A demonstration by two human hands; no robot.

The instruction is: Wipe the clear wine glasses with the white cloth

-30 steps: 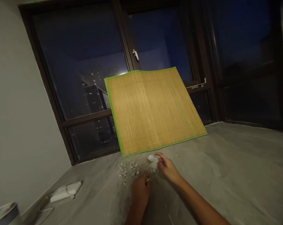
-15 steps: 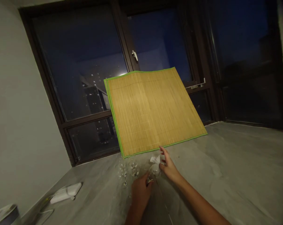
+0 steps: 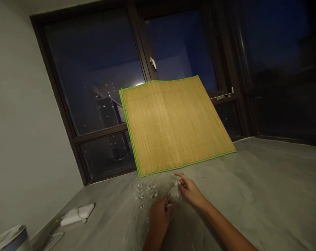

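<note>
My left hand [image 3: 159,214] is closed on the lower part of a clear wine glass [image 3: 174,194], whose bowl points away from me. At the glass's rim, my right hand [image 3: 191,192] pinches a small white tissue [image 3: 176,184] between thumb and fingers, with one finger stretched out. Most of the tissue is hidden by the hand and the glass. Just left of the held glass stand a clear stemmed glass [image 3: 152,191] and another stemmed glass [image 3: 139,194]. Their outlines are faint against the grey surface.
A folded bamboo mat [image 3: 173,125] with green edging leans against the dark window [image 3: 95,69] behind the glasses. On the left of the grey stone surface [image 3: 252,195] lie a white device with a cord [image 3: 77,214] and a round container [image 3: 11,238].
My right hand has come lower and closer to the glass, and less of the tissue shows. The left hand keeps its grip on the glass. The view has shifted slightly.
</note>
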